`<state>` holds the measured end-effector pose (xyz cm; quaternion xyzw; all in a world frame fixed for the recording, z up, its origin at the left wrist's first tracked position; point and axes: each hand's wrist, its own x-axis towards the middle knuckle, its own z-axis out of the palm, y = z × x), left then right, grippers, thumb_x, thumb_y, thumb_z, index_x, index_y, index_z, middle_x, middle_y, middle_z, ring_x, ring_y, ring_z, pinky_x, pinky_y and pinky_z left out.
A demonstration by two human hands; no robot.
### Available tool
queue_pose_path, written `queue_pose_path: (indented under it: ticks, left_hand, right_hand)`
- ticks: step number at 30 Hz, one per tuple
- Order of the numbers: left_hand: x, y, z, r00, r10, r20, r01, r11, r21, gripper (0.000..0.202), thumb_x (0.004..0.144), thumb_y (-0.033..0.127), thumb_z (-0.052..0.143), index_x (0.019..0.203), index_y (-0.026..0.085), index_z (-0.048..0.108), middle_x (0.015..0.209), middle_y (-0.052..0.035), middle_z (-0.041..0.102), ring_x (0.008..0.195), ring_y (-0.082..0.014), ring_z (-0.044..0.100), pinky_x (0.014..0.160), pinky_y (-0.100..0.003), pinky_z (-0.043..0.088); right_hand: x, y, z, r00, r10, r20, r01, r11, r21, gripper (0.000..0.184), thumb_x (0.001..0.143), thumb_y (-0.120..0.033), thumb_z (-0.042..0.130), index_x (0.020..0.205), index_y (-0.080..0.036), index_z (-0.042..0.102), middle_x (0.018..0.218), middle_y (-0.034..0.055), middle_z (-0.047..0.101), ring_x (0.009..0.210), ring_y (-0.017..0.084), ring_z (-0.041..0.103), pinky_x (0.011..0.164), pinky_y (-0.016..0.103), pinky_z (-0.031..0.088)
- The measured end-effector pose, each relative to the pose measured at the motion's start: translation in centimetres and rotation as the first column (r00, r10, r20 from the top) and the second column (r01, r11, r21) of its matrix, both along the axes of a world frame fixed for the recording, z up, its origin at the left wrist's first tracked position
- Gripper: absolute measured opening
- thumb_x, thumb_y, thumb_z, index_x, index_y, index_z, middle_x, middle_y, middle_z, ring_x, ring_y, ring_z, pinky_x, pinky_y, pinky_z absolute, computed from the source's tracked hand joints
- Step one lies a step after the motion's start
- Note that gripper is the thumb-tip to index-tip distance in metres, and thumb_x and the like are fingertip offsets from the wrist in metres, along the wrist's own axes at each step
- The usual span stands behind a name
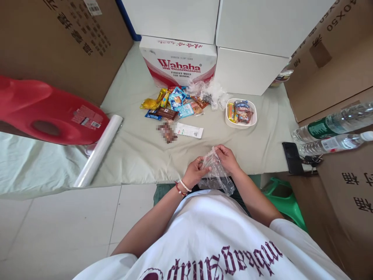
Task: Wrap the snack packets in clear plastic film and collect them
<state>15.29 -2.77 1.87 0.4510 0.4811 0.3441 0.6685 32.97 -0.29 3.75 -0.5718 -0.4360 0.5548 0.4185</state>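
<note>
Between my two hands hangs a clear plastic bag point(217, 171), crumpled and drooping over the table's front edge. My left hand point(196, 171), with bracelets at the wrist, pinches the bag's left side. At its upper right edge my right hand point(225, 157) grips it with bent fingers. Beyond my hands lies a flat white packet point(190, 130). A pile of wrapped snacks point(177, 103) is heaped behind it. To the right stands a white bowl point(241, 125) holding several wrapped snacks. I see nothing inside the bag.
A Wahaba-style water carton, printed "Wahaha" point(179, 62), and white boxes point(247, 70) wall off the back. On the left are a red jug point(58, 112) and a plastic film roll point(99, 151). Bottles point(335, 144) and a phone point(292, 157) lie right; a green stool point(287, 202) is below.
</note>
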Motion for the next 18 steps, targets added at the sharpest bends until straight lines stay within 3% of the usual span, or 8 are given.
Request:
queue_pose_path:
  ticks: [4, 7, 10, 12, 14, 18]
  left_hand:
    - [-1.1, 0.3, -0.4, 0.997, 0.058, -0.058, -0.057, 0.998, 0.025, 0.052, 0.085, 0.071, 0.059, 0.081, 0.019, 0.061, 0.055, 0.0083, 0.037, 0.051, -0.0088, 0.029, 0.051, -0.024, 0.025]
    - [-1.7, 0.6, -0.3, 0.989, 0.114, -0.091, -0.108, 0.992, 0.066, 0.046, 0.09, 0.064, 0.056, 0.077, 0.02, 0.06, 0.058, 0.0066, 0.039, 0.054, -0.0105, 0.033, 0.053, -0.025, 0.028]
    - [-1.7, 0.7, -0.1, 0.976, 0.16, -0.146, -0.137, 0.978, 0.159, 0.036, 0.086, 0.053, 0.067, 0.071, 0.021, 0.06, 0.069, 0.0019, 0.053, 0.066, -0.0129, 0.046, 0.063, -0.026, 0.039]
    - [-1.4, 0.9, -0.1, 0.974, 0.167, -0.155, -0.132, 0.969, 0.21, 0.026, 0.082, 0.047, 0.071, 0.085, 0.021, 0.067, 0.083, -0.0013, 0.065, 0.077, -0.016, 0.057, 0.072, -0.027, 0.046]
    - [-1.0, 1.3, -0.2, 0.974, 0.198, -0.114, -0.178, 0.97, 0.165, 0.029, 0.081, 0.044, 0.073, 0.098, 0.022, 0.068, 0.088, -0.0022, 0.07, 0.079, -0.0176, 0.062, 0.074, -0.029, 0.05]
    - [-1.1, 2.6, -0.1, 0.939, 0.34, -0.053, -0.341, 0.94, -0.028, 0.031, 0.091, 0.053, 0.058, 0.083, 0.023, 0.057, 0.066, 0.0015, 0.062, 0.053, -0.015, 0.057, 0.054, -0.029, 0.046]
  right_hand:
    - [0.0, 0.3, 0.4, 0.992, -0.108, -0.061, 0.101, 0.99, -0.099, 0.052, 0.079, -0.075, 0.069, 0.085, -0.024, 0.058, 0.065, -0.0044, 0.053, 0.049, 0.011, 0.041, 0.044, 0.025, 0.031]
    - [0.7, 0.2, 1.3, 0.986, -0.15, -0.074, 0.14, 0.982, -0.127, 0.06, 0.079, -0.082, 0.061, 0.093, -0.024, 0.063, 0.076, 0.0, 0.061, 0.06, 0.014, 0.053, 0.049, 0.026, 0.041]
    - [0.9, 0.0, 2.2, 0.999, 0.014, 0.044, -0.012, 0.999, -0.05, 0.058, 0.081, -0.077, 0.065, 0.102, -0.023, 0.069, 0.096, 0.0051, 0.069, 0.087, 0.02, 0.064, 0.07, 0.03, 0.053]
    - [0.4, -0.3, 2.3, 0.972, 0.152, 0.18, -0.155, 0.988, 0.001, 0.052, 0.077, -0.064, 0.078, 0.108, -0.024, 0.071, 0.102, 0.0044, 0.072, 0.097, 0.022, 0.065, 0.081, 0.032, 0.053]
    - [-0.5, -0.5, 2.0, 0.938, 0.221, 0.268, -0.232, 0.973, 0.011, 0.042, 0.078, -0.055, 0.079, 0.105, -0.024, 0.072, 0.096, 0.0024, 0.073, 0.091, 0.021, 0.065, 0.081, 0.032, 0.052]
    - [-2.1, -0.7, 1.0, 0.963, 0.188, 0.194, -0.192, 0.981, 0.003, 0.035, 0.087, -0.056, 0.065, 0.09, -0.022, 0.071, 0.075, -0.0006, 0.066, 0.068, 0.016, 0.057, 0.067, 0.029, 0.047]
